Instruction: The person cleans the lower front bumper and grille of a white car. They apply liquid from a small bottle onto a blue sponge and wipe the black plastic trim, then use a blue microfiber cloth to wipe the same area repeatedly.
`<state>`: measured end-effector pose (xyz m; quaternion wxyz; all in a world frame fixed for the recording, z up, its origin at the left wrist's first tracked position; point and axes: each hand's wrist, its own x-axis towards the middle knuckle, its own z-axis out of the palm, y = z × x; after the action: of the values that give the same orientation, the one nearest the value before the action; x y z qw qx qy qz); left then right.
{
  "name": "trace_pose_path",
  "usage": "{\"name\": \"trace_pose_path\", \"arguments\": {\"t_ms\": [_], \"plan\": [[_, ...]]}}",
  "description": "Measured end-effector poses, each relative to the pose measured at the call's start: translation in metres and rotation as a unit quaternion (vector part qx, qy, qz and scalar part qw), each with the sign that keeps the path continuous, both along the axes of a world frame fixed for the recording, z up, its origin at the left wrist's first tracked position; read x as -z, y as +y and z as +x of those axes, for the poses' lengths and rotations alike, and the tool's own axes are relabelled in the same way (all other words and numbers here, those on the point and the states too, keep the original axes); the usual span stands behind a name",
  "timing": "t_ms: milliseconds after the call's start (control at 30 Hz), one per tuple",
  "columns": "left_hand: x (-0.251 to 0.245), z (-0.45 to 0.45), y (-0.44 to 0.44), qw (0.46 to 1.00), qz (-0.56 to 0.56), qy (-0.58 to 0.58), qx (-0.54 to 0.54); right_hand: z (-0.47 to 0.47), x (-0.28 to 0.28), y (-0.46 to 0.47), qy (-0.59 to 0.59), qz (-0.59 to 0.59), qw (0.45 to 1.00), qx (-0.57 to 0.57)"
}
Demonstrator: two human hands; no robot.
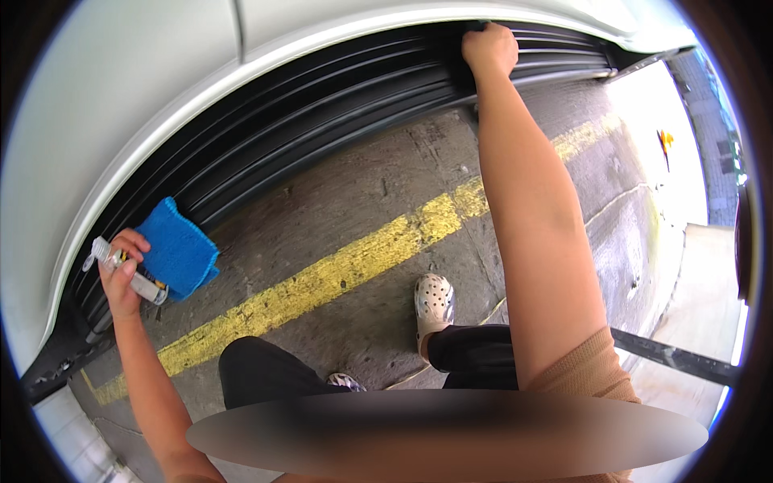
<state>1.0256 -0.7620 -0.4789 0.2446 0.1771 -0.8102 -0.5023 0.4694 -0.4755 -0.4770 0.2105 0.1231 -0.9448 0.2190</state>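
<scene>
At the left, my left hand (124,275) holds a small clear plastic bottle (147,287) with its flip cap raised, along with a blue microfiber cloth (175,247). Both are beside the lower end of a ribbed black plastic side step or sill trim (290,121) on a white vehicle (151,66). Higher up and to the right, my right hand (492,45) is curled against the upper edge of that black trim. A bit of something dark shows at its fingertips; what it is cannot be told.
A worn yellow painted line (362,256) crosses the concrete floor (374,181) below the vehicle. My foot in a pale clog (435,299) stands beyond the line. An orange-yellow object (666,140) lies in bright light at the right, near a dark bar (670,356).
</scene>
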Motion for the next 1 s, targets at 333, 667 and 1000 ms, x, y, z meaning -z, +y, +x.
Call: {"name": "trace_pose_path", "arguments": {"t_ms": [333, 667, 1000], "plan": [[-0.002, -0.005, 0.007, 0.997, 0.065, 0.025, -0.016, 0.248, -0.006, -0.125, -0.015, 0.138, 0.946, -0.294], [0.000, -0.004, 0.009, 0.997, 0.064, 0.030, -0.020, 0.273, -0.005, -0.134, 0.094, 0.167, 0.841, -0.506], [0.000, -0.004, 0.011, 0.994, 0.099, 0.027, -0.027, 0.144, -0.018, -0.023, 0.084, 0.280, 0.908, -0.299]]}}
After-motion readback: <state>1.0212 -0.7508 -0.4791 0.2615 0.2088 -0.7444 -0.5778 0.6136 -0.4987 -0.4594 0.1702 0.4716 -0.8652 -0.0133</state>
